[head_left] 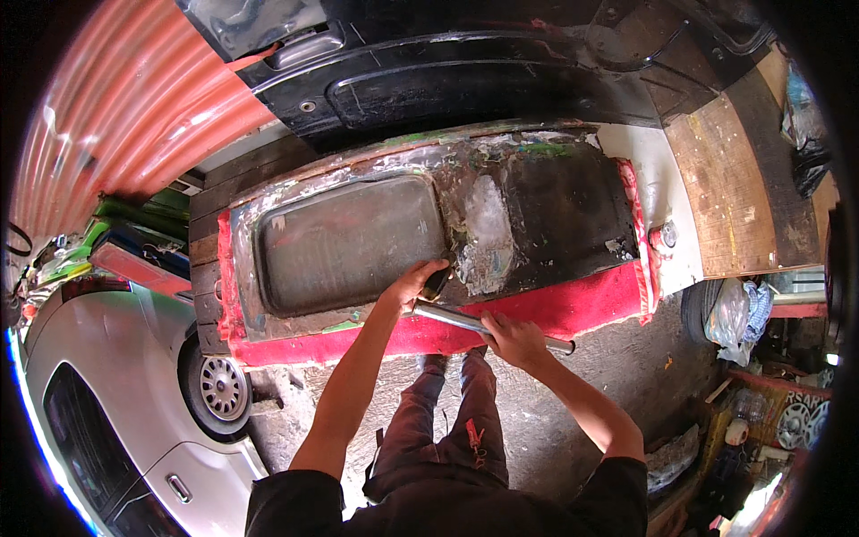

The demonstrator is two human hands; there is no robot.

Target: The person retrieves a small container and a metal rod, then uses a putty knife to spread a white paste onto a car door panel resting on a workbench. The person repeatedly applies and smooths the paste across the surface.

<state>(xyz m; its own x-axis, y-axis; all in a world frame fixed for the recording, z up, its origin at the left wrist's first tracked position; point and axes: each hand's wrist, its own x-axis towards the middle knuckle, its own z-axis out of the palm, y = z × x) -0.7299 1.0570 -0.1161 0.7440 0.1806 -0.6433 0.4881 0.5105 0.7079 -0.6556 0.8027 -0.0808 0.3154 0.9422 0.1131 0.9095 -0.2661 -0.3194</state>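
A worn vehicle body panel [488, 228], with patchy bare metal and chipped paint, lies in front of me. Its left part has a large rounded rectangular recess [353, 242]. My left hand [416, 283] is closed at the panel's near edge, around a small dark object [436, 285] whose kind I cannot make out. In my right hand [514, 340], fingers wrapped round it, is a silvery metal tube [452, 319]. The tube slants across the front of the panel; its left end comes close beneath my left hand, and its dark right end sticks out past my right hand.
Red cloth [573, 300] lies under the panel on a wooden-plank table [205, 255]. Beyond stands a large black vehicle panel [429, 85]. A silver car [116, 403] is close on the left. Plywood [729, 188], a tyre [700, 311] and plastic bags [735, 313] are at right.
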